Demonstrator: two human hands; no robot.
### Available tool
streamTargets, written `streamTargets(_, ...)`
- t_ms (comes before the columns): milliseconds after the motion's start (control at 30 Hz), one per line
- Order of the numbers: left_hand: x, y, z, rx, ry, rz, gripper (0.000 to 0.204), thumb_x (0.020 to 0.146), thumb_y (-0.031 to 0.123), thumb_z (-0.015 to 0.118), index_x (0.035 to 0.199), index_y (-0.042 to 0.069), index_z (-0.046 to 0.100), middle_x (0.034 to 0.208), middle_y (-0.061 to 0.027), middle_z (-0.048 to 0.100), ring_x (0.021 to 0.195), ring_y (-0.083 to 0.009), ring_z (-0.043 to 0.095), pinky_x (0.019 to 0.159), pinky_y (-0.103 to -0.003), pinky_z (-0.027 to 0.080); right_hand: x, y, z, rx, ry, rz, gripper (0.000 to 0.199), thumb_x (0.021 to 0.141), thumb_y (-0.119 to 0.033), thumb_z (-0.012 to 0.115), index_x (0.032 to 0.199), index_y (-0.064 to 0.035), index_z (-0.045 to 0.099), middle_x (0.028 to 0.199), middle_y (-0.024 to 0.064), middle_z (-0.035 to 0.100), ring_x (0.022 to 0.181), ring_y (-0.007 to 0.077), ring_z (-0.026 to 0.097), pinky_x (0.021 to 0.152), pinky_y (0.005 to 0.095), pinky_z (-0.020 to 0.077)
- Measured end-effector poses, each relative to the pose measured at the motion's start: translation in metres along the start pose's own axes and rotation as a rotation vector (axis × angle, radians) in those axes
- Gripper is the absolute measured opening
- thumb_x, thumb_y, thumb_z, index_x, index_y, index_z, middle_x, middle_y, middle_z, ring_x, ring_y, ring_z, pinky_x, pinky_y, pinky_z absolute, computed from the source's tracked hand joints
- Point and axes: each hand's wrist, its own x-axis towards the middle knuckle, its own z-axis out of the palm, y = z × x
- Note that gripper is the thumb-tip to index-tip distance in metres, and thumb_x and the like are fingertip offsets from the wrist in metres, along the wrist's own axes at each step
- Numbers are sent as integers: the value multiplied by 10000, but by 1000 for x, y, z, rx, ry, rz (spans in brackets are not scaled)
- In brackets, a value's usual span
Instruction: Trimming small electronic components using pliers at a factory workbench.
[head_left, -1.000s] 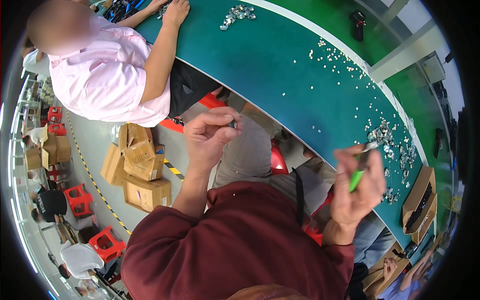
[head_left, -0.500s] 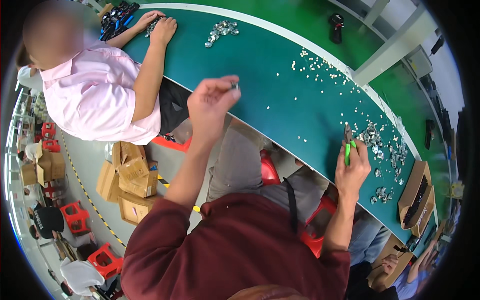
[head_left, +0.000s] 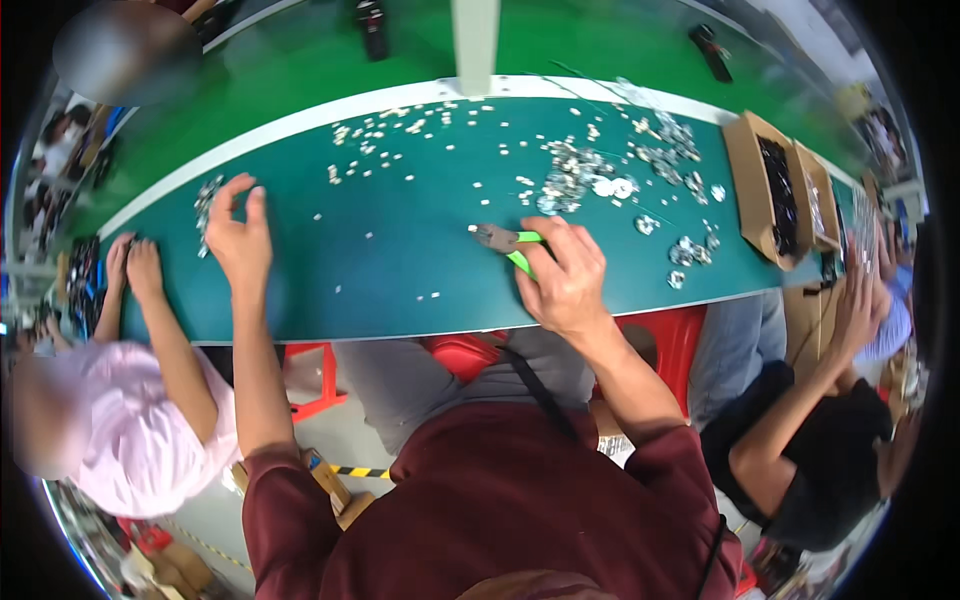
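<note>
My left hand (head_left: 242,235) hovers at the left of the green table, thumb and forefinger apart with nothing seen between them. Just beyond its fingers lies a narrow pile of small silvery parts (head_left: 206,215). In my right hand (head_left: 570,280) is a pair of cutting pliers (head_left: 500,238) with bright green handles, its jaws toward the left. A tiny pale piece (head_left: 472,229) shows at the jaw tips; whether it is gripped or lies behind them, I cannot tell. Past the pliers is a larger heap of shiny metal parts (head_left: 570,172) with two white discs beside it.
Many tiny pale pieces (head_left: 385,125) are scattered over the table (head_left: 300,290). An open cardboard box (head_left: 752,190) of dark parts stands at the right end. One co-worker in pink (head_left: 150,430) sits left, another in black (head_left: 820,460) right. A white post (head_left: 475,50) rises at the far edge.
The view has swung to the right. My left hand has moved to the silvery pile and parted its fingers; the small metal part it pinched is no longer seen there. My right hand still grips the pliers.
</note>
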Motion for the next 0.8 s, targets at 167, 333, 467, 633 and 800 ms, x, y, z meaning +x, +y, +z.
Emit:
streamTargets(167, -3, 150, 97, -412, -605, 324, 241, 830, 30, 760, 1060, 26, 689, 1039, -135, 709, 901, -283, 674, 812, -360, 545, -6, 9, -9, -62, 236, 47, 265, 670, -91, 761, 920, -23, 704, 1132, 144, 672, 938, 332, 679, 798, 448, 546)
streamTargets(333, -34, 205, 148, -432, -781, 726, 330, 791, 61, 743, 1111, 29, 668, 1063, -162, 677, 997, -382, 627, 904, -434, 504, 0, 8, 7, -45, 447, 38, 283, 639, -91, 755, 895, -3, 675, 1127, 176, 659, 957, 349, 671, 756, 440, 548)
streamTargets(467, -43, 193, 170, -510, -758, 751, 254, 859, 102, 680, 1092, 3, 668, 1044, -180, 685, 962, -374, 643, 838, -427, 525, -6, 4, 8, -47, 405, 104, 301, 677, -93, 745, 967, -51, 676, 1226, 132, 622, 1075, 349, 630, 903, 468, 503)
streamTargets(633, -45, 201, 166, -473, -730, 701, 290, 848, 44, 660, 1135, 7, 677, 1063, -184, 703, 957, -347, 677, 800, -392, 550, -9, 7, 10, -68, 421, 98, 245, 745, -125, 729, 974, -66, 664, 1226, 126, 616, 1123, 338, 612, 933, 448, 476)
streamTargets(800, -36, 167, 159, -600, -743, 358, 239, 940, 39, 665, 1177, 6, 670, 998, -56, 663, 849, -142, 614, 717, -283, 500, -6, 1, 13, -125, 424, 83, 161, 812, -149, 660, 931, -40, 658, 1161, 121, 625, 1050, 290, 613, 890, 416, 467)
